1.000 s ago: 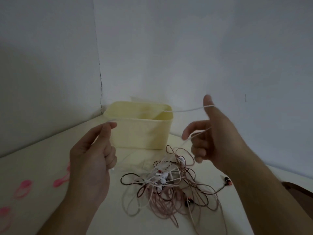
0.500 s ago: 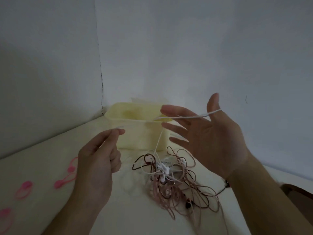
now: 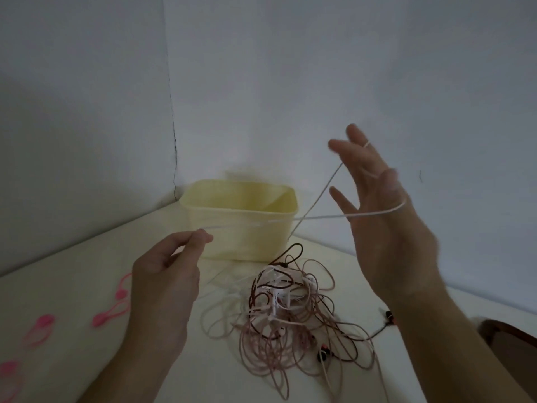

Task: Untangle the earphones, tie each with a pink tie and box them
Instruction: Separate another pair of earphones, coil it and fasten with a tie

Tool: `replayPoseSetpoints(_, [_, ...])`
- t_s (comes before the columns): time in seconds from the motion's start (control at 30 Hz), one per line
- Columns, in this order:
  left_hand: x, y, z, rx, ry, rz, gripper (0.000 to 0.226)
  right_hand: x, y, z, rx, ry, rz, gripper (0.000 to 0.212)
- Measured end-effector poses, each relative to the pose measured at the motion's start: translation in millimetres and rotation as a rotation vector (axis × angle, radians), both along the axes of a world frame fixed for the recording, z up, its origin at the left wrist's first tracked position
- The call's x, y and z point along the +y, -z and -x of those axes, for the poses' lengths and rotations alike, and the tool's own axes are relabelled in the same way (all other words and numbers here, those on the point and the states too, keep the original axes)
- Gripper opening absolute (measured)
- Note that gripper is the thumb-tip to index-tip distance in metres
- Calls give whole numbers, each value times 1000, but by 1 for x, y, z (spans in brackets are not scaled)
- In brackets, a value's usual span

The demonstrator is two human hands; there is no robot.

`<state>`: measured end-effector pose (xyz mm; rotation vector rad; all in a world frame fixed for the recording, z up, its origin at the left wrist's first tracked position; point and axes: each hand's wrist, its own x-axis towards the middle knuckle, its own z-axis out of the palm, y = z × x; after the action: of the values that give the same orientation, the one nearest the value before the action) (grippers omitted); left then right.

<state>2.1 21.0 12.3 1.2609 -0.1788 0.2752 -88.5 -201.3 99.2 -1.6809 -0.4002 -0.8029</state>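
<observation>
The left hand (image 3: 162,274) pinches a white earphone cable (image 3: 319,217) between thumb and forefinger, just in front of the yellow box (image 3: 241,225). From there the cable runs taut to the right hand (image 3: 386,228), which is raised with its fingers spread wide; the cable loops round the thumb side and seems to cross a fingertip too, though the blur there makes the exact wrap hard to read. A second strand drops from that hand down to the tangle of earphones (image 3: 284,309), which lies in the middle of the surface (image 3: 72,301), in front of the box and between the two forearms. White, pale pink and dark brown cables are knotted together there, with small earbuds at the near side. Several pink ties (image 3: 112,311) lie toward the left edge of the surface, well apart from the tangle.

The cable looks light, thin and limp, so it will hold no shape of its own and will slip unless pinched. Hard pulling would likely tighten the knots and strain the fine wire at the buds. Better to hold a free strand and feed it back through the loops, keeping the tension gentle.
</observation>
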Motion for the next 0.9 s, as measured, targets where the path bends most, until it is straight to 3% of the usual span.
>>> replayPoseSetpoints(0.13, [-6,1,8,-159,-88,-267,12,-2,-5,6,-24,-182,-296,104])
replayPoseSetpoints(0.33, [-9,-1,14,-157,100,-296,4,8,1,4,98,-399,-611,98])
replayPoseSetpoints(0.6, [-21,7,22,-125,258,-414,35,28,-1,-1,262,-559,-392,85])
replayPoseSetpoints(0.9, [-28,7,30,-75,402,-332,27,36,-3,1,307,-821,-355,79])
